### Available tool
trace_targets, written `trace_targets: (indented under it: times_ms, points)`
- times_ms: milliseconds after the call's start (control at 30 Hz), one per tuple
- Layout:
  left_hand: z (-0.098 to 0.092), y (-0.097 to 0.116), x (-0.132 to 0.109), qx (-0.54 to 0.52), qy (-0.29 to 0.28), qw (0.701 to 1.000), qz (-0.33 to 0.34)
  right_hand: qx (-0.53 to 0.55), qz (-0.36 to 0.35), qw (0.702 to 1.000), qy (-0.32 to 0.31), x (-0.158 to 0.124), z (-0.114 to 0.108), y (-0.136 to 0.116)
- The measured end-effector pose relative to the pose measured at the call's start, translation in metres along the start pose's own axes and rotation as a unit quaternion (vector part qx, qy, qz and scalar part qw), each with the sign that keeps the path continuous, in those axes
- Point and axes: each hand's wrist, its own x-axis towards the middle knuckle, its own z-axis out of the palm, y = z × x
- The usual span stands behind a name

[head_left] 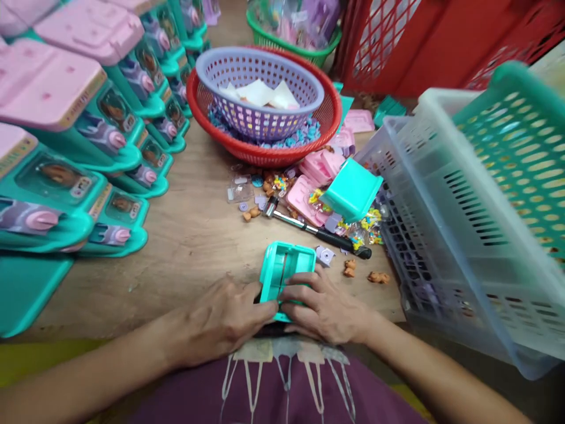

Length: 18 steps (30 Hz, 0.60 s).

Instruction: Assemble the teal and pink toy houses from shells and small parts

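Observation:
A teal plastic box [289,256] with an open top sits at the table's near edge, right before my body. My left hand [225,315] is closed on its left near side, the thumb over the rim. From the right, my right hand [320,306] grips the same box, fingers curled over its wall and into it. The box's near end is partly hidden by both hands. Just beyond lies a hammer [304,225] with a black handle. Beside the box are a small lilac part [325,255] and small brown animal figures [349,268].
Rows of assembled teal-and-pink toys [57,118] stand on the left. A red basket [265,154] holding a lilac basket [260,62] stands at the back. Another teal box [353,189] rests among loose pink parts. Clear plastic crates [459,194] line the right side.

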Motion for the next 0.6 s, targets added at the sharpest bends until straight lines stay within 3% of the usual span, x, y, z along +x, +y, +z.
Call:
trace_targets:
  times_ms: [100,200,267,333,433,500,600]
  points:
    - [-0.008,-0.008,-0.005,0.044,-0.004,0.998,0.048,0.054,0.072,0.987,0.134,-0.008,0.005,0.006]
    - [-0.016,-0.016,-0.003,-0.007,0.098,0.995,-0.03,0.086,0.259,0.921,0.277,-0.014,0.014,0.013]
    - [-0.018,-0.018,0.007,-0.017,0.142,0.983,-0.111,0.109,0.355,0.882,0.29,-0.011,0.017,0.015]
    - [-0.017,-0.017,0.022,-0.004,0.146,0.978,-0.151,0.127,0.362,0.882,0.272,-0.002,0.018,0.012]
    - [-0.011,-0.009,0.041,-0.007,0.117,0.984,-0.137,0.128,0.287,0.908,0.278,0.016,0.012,0.003]
    - [-0.006,-0.004,0.044,-0.024,0.141,0.982,-0.127,0.139,0.263,0.908,0.296,0.025,0.007,-0.004]
    - [-0.002,0.0,0.033,-0.039,0.196,0.972,-0.127,0.173,0.285,0.898,0.286,0.031,0.004,-0.008]
